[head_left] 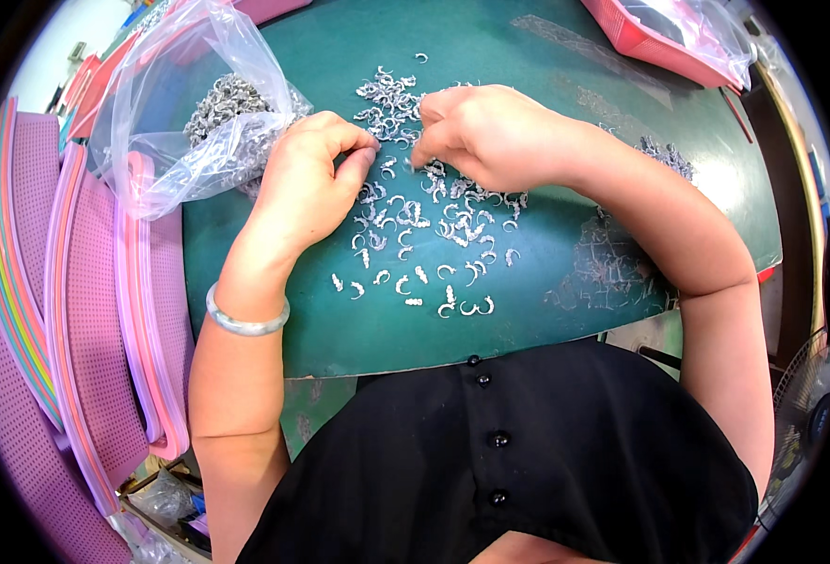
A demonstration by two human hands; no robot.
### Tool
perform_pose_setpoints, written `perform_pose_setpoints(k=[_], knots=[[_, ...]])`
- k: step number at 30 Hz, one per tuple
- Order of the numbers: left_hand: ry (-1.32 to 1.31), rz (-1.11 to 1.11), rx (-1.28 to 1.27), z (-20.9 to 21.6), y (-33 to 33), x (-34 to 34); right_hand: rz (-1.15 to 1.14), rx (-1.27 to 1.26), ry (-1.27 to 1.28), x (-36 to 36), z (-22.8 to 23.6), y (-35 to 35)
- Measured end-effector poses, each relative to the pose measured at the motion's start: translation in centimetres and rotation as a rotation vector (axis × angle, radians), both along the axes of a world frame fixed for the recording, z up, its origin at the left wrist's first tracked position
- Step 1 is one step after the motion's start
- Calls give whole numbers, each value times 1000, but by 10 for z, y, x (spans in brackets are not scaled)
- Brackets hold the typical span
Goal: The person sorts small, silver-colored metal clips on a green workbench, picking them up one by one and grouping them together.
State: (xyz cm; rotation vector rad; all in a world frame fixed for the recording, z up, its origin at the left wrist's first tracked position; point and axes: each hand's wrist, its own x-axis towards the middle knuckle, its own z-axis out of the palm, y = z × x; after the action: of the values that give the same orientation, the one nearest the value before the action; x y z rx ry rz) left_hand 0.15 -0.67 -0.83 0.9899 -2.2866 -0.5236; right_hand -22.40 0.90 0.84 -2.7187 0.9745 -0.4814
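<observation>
Small silver crescent-shaped metal pieces lie scattered over the green tabletop, curved like little hoops. A denser heap of them sits farther back, between and beyond my hands. My left hand, with a pale bangle on the wrist, is closed in a pinch at the heap's left edge; whatever its fingertips hold is too small to name. My right hand reaches over the pieces from the right, thumb and fingers curled together near the heap. Its fingertips are partly hidden, so I cannot make out what they grip.
A clear plastic bag full of similar pieces stands open at the left. Stacked purple and pink perforated baskets crowd the table's left side. Another cluster of pieces lies beyond my right forearm. A red basket with plastic bags sits at the far right.
</observation>
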Motion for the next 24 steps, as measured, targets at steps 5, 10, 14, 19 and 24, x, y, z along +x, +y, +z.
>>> perform_pose_setpoints(k=[5,10,14,19,24], knots=[[-27,23,-56,4,2,-1,-33,-42,-42,-1,1,-6],[-115,12,-59,3,1,2,-53,-88,5,3,-6,-7],[-105,19,-120,1,0,3,-55,-69,-22,3,-1,-11],[-122,51,-58,11,7,0,-73,-48,-20,0,-1,-13],[-189,8,-37,12,9,3,0,-51,-2,-5,0,-10]])
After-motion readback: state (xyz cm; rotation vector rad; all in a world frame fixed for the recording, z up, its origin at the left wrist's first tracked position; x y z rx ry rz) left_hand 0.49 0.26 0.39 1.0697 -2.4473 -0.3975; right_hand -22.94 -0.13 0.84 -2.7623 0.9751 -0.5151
